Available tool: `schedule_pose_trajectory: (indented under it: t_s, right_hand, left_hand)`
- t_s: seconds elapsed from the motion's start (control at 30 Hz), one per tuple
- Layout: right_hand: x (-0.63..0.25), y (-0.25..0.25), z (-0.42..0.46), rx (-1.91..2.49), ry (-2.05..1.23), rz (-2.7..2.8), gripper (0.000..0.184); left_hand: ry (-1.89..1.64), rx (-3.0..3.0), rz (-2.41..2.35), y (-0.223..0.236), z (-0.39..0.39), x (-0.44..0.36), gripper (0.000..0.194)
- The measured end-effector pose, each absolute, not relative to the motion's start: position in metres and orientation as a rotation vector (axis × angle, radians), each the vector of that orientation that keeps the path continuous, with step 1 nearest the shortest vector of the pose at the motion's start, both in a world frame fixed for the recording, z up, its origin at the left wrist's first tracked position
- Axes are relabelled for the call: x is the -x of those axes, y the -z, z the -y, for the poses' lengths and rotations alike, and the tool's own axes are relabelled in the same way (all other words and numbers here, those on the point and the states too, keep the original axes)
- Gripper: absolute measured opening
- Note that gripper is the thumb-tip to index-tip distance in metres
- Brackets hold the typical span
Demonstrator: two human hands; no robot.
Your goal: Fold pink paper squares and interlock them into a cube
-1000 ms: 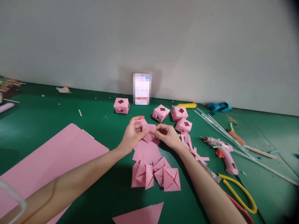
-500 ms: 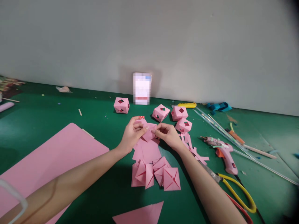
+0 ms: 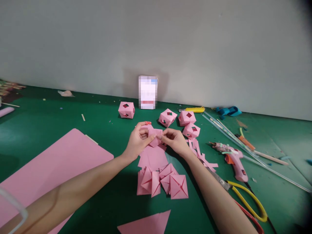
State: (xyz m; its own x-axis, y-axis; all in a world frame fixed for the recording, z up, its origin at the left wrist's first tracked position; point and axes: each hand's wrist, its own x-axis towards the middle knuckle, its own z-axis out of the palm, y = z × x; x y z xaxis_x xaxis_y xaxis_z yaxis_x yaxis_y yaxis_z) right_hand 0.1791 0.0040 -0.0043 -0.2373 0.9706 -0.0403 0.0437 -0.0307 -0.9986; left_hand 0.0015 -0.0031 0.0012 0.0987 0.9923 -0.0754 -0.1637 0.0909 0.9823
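Observation:
Between my hands is a pink paper square (image 3: 155, 137), its top edge folded down. My left hand (image 3: 138, 138) pinches its left side with thumb and fingers; a red patterned band wraps one fingertip. At the right side, my right hand (image 3: 175, 139) grips the same paper by thumb and forefinger. Flat pink sheets (image 3: 153, 158) lie just below it on the table. Nearer to me is a pile of folded pink squares (image 3: 179, 187). Pink paper strips (image 3: 195, 149) lie beside my right wrist.
Folded pink paper balls (image 3: 126, 110) stand at the back, near a propped phone (image 3: 148, 92). On the right lie a glue gun (image 3: 235, 159), yellow-handled scissors (image 3: 258, 201), clear glue sticks and a yellow cutter (image 3: 195, 110). A large pink sheet (image 3: 73, 156) lies under my left forearm.
The upper flap of the held paper has been folded over, giving it a straight top edge. Both hands stay in nearly the same place.

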Motion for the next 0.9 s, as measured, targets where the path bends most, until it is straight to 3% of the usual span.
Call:
schedule_pose_trajectory:
  t_s: [0.67,0.9]
  right_hand:
    - [-0.1771,0.0051,-0.0018,1.119,-1.247,1.345,0.022]
    - [-0.1761,0.0019,-0.0020,1.139,-1.287,1.297,0.040]
  left_hand:
    - [-1.086,-1.126,-1.016,0.0018,0.0031,0.0009,0.056]
    - [-1.091,-1.127,-0.995,0.0028,0.0021,0.0019,0.054]
